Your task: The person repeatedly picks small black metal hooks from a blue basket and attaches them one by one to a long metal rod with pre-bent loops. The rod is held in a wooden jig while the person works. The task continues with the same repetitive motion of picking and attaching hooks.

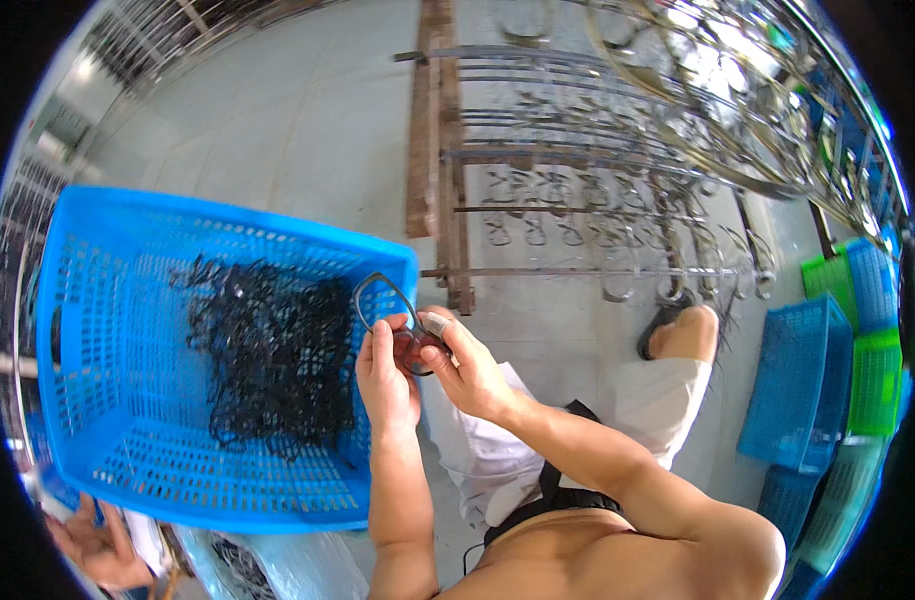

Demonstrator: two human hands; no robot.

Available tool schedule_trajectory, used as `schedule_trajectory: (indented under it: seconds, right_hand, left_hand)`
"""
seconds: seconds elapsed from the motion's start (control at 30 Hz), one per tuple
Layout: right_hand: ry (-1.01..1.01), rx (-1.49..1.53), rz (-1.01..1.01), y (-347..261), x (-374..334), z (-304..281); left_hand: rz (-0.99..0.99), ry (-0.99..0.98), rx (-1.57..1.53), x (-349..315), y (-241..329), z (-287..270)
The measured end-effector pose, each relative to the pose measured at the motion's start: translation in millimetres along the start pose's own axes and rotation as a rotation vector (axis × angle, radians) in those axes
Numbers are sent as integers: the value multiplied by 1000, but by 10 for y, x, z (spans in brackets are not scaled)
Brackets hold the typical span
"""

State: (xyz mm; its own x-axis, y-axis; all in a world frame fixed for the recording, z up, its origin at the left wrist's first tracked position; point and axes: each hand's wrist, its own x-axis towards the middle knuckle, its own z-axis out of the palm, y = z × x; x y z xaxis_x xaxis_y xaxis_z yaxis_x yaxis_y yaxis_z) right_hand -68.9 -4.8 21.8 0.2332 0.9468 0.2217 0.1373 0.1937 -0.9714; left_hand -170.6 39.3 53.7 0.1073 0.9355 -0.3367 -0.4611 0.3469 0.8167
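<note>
Both hands meet over the right edge of a large blue plastic basket (228, 208). Between them is a thin, dark looped frame (398, 291), shaped like a glasses frame. My left hand (386, 385) grips its near side, with the thumb pointing up. My right hand (473, 375) pinches it from the right, a pale wrap round one finger. The fingers hide part of the frame's lower loop. Inside the basket lies a tangled heap of thin black pieces (273, 350).
Metal racks (598, 210) hung with rows of small looped pieces stand ahead and to the right. Blue baskets (793, 385) and green baskets (875, 380) are stacked at the right. At lower left are another person's arm (103, 545) and a clear plastic bag (298, 565).
</note>
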Motion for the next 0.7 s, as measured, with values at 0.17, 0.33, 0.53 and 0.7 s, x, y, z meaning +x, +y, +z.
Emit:
schedule_trajectory:
  seconds: [0.17,0.33,0.53,0.7]
  right_hand:
    - [559,-35,75,-13,-37,-559]
    - [935,126,169,144,211,-953]
    - [1005,32,274,308,409,-914]
    - [993,-3,416,309,443,-963]
  left_hand:
    - [123,-240,469,112,-333,292]
    - [223,-413,610,367,-648,780]
    - [215,-466,622,540,-941,1011]
    - [197,-409,596,433,-901,1005]
